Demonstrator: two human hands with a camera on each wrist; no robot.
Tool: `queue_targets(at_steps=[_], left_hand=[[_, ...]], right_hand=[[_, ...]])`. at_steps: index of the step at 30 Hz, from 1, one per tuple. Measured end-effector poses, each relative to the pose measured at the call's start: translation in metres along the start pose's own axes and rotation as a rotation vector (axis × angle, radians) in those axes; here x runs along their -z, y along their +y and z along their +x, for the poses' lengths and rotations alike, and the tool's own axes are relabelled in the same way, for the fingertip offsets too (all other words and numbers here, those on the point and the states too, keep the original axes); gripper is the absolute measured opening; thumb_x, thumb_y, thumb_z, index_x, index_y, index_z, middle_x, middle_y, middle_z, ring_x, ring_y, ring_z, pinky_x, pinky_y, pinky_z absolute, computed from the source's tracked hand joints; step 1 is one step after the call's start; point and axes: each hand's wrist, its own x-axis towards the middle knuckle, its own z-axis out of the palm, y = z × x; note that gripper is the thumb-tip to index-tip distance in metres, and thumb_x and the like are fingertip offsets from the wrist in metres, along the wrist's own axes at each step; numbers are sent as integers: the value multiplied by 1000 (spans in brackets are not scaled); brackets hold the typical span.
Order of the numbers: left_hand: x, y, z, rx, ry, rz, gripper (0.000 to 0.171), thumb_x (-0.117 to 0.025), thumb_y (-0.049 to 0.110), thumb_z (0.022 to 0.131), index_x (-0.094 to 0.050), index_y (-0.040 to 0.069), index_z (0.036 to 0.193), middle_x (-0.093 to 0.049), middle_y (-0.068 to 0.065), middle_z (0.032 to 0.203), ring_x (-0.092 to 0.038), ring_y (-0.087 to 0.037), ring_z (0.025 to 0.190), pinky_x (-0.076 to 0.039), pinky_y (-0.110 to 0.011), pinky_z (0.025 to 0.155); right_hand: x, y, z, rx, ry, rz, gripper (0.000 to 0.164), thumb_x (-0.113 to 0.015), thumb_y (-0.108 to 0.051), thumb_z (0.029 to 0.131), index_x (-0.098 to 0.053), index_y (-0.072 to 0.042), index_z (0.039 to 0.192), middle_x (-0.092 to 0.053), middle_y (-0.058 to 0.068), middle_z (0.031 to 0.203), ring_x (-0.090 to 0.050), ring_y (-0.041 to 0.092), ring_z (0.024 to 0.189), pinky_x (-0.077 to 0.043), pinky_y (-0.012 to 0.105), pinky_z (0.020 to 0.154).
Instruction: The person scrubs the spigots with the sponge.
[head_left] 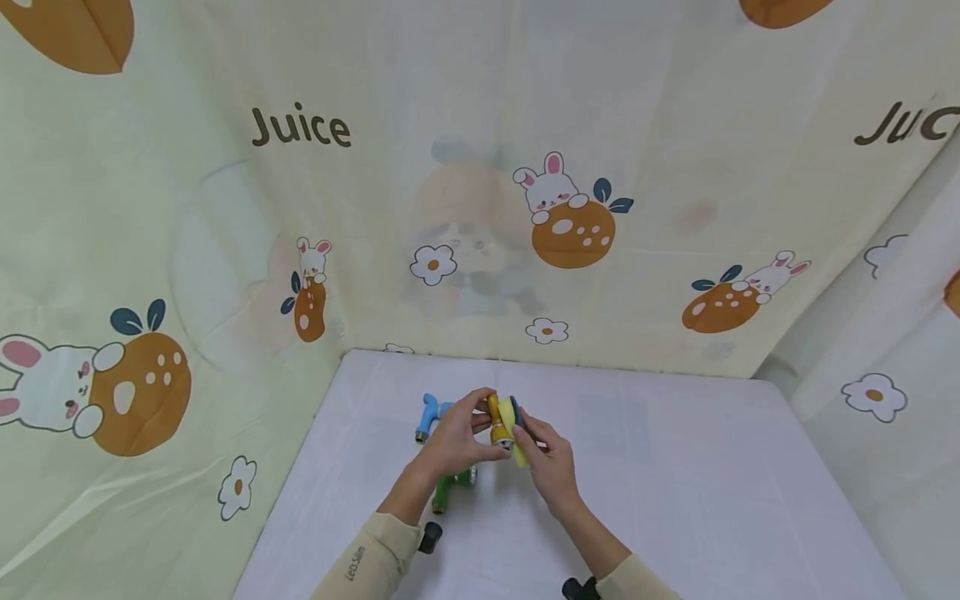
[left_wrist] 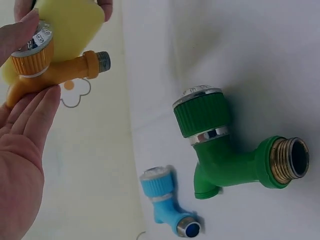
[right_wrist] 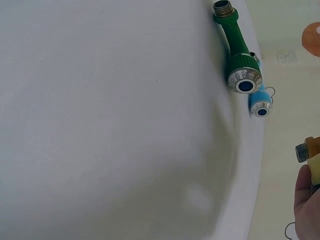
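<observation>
Sleeves (head_left: 375, 575) come nearest, pale and reaching over the white table (head_left: 675, 483). Just past the left one lies the green tap (head_left: 442, 493), close by the left forearm (head_left: 408, 492); if that arm dips, I reckon it could nudge the green tap and set it rolling. Beyond it the two hands nearly meet, with the yellow tap (head_left: 497, 425) between them, lifted off the table. The left hand (head_left: 452, 442) pinches it, thumb on the silver-capped knob (left_wrist: 31, 64) and fingers under the body. The right hand (head_left: 553, 471) grips a sponge (left_wrist: 77, 30), its yellow face against the yellow tap. That is the weak spot, to my eye: a hard push against such a fingertip hold could twist the yellow tap loose. A drop might chip it. Farther off, the blue tap (head_left: 429, 412) lies just beyond the left hand, where a careless sideways swing could bump it.
</observation>
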Motion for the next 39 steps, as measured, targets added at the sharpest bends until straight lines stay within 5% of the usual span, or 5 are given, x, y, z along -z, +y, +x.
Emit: queue_targets(at_steps=[6, 20, 24, 29, 39], left_hand=[[1, 4, 0, -14, 4, 101, 89, -96, 22, 74, -50, 14, 150, -69, -4, 129, -69, -25, 123, -58, -34, 102], [2, 5, -4, 18, -10, 21, 94, -96, 29, 74, -48, 14, 153, -67, -2, 133, -69, -24, 125, -58, -28, 99], [5, 6, -5, 33, -1, 4, 91, -96, 28, 75, -48, 17, 152, -67, -1, 133, -68, -25, 126, -58, -32, 102], [9, 7, -6, 40, 26, 61, 89, -96, 35, 74, -50, 18, 150, -68, 0, 133, -68, -27, 126, -57, -36, 104], [14, 1, -3, 25, 70, 92, 82, -95, 34, 75, -54, 20, 145, -68, -1, 132, -68, -26, 123, -56, -41, 106]], right_hand=[[-1, 8, 1, -19, 20, 23, 42, -70, -35, 101, -67, -20, 140, -74, 8, 124, -59, 11, 94, -50, 19, 70], [2, 8, 7, -36, 42, -127, 47, -72, -42, 98, -67, -22, 140, -70, 5, 136, -64, 21, 121, -52, 21, 89], [5, 10, 7, -48, 59, -145, 50, -72, -44, 97, -65, -23, 142, -68, 5, 138, -61, 22, 119, -52, 22, 86], [6, 13, 3, 8, 104, -132, 48, -71, -40, 99, -66, -22, 142, -69, 3, 134, -60, 15, 107, -53, 19, 77], [-1, 3, -5, 209, 57, -4, 41, -71, -23, 101, -66, -23, 141, -67, 1, 135, -60, 7, 117, -53, 14, 88]])
